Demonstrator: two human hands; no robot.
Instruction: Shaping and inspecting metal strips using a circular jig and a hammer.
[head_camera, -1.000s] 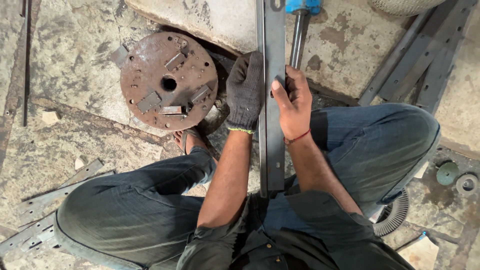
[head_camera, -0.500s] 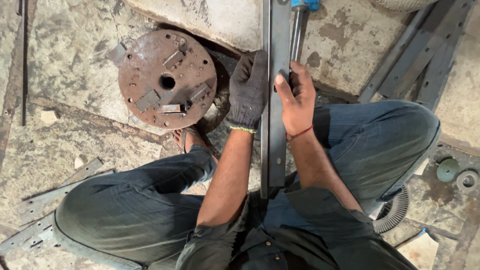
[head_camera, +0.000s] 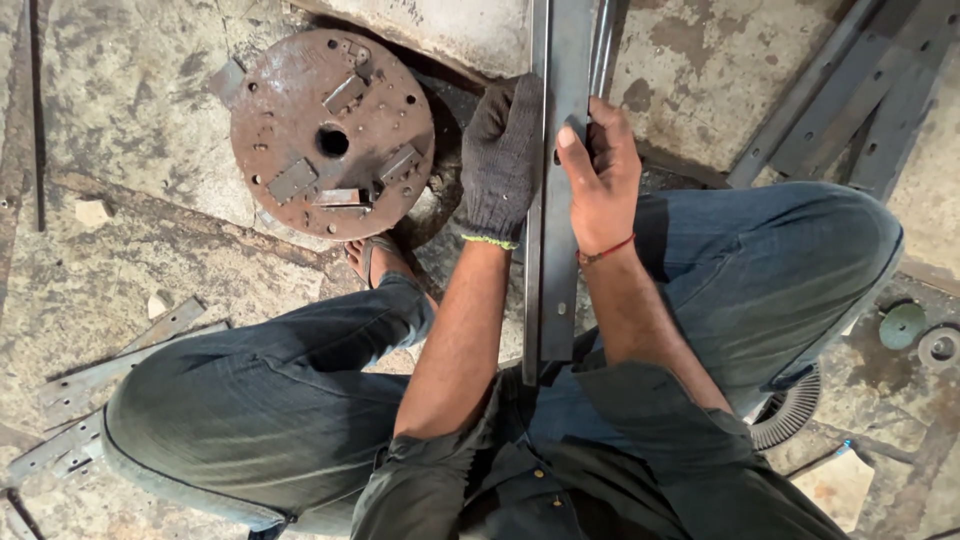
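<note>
Between the squatting person's knees, a long grey steel bar (head_camera: 558, 180) runs straight up the head view, its near end over the lap and its far end out of sight past the top edge. Everything else is placed from this bar.

On its left edge sits the left hand (head_camera: 503, 160), in a dark knit glove with a green cuff. The gloved fingers curl against the bar's side and the palm presses it; they look closed around the edge, though the fingertips are hidden behind the metal. On the right edge sits the bare right hand (head_camera: 603, 175), with a red thread at the wrist. Its thumb lies across the bar's face and its fingers wrap the far edge, so this hand is closed on the bar too. The two hands face each other at about the same height, with the bar between them.

Left of the bar, near the gloved hand, a rusty round plate (head_camera: 332, 133) lies flat on the concrete floor (head_camera: 120, 120); it has a centre hole and small blocks on its face. A bare foot in a sandal (head_camera: 375, 262) shows just below the plate. Far left and lower, flat metal strips (head_camera: 100, 385) lie on the floor. Right of the bar, beyond the right knee, more steel lengths (head_camera: 850, 90) lean across the upper corner, and two small discs (head_camera: 920, 335) rest lower down.
</note>
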